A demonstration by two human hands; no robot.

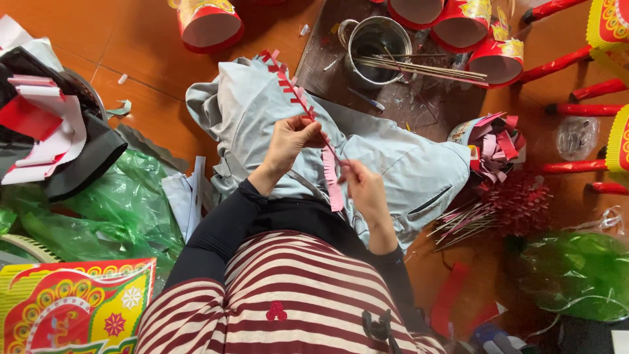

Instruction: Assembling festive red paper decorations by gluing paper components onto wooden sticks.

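I sit on the floor in grey trousers and a red-and-white striped top. My left hand pinches a long strip of fringed red paper that runs up and away over my knee. My right hand holds the same strip lower down, where its pale pink back hangs between my hands. A thin stick seems to lie along the strip between the two hands; I cannot tell for sure.
A metal pot with thin sticks across it stands on a dark board ahead. Red-and-yellow paper cylinders ring it. Red sticks lie at right, paper scraps in a tub, green plastic bags at left and right.
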